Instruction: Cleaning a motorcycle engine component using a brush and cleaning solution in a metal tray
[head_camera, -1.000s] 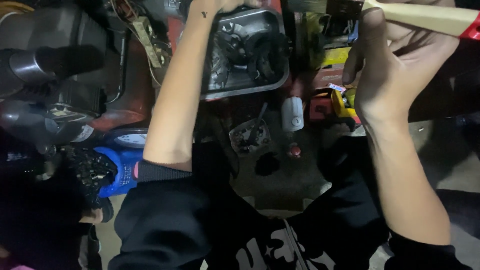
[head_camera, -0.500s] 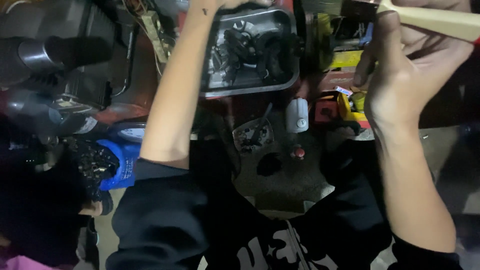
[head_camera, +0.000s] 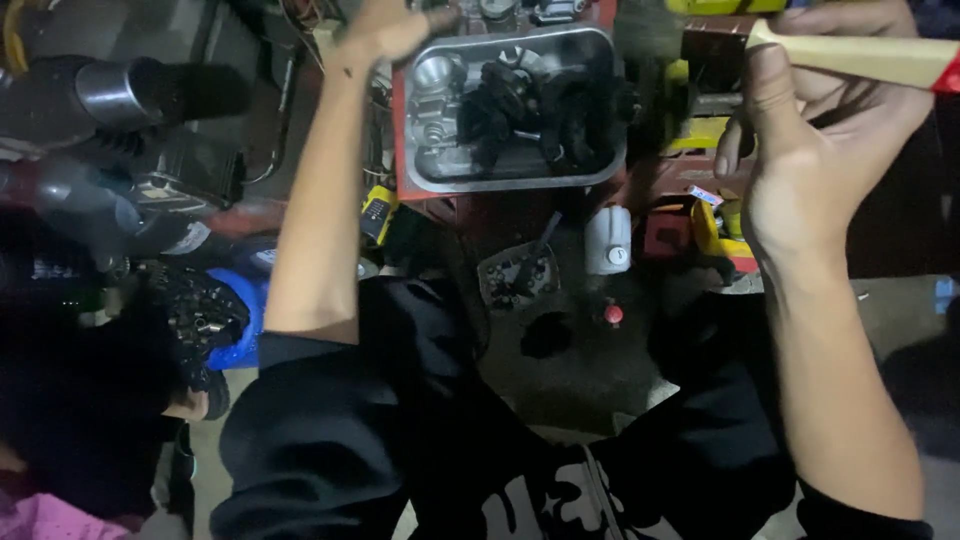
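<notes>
sleeves: black, pushed up above the elbows
forearms: bare
top: black, with a white print on the chest

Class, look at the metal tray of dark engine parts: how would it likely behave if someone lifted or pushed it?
The metal tray looks rigid, so it probably won't flex. Loaded with dark engine parts, it is likely heavy for its size. The parts lie loose and may slide or rattle if it is tilted.
</notes>
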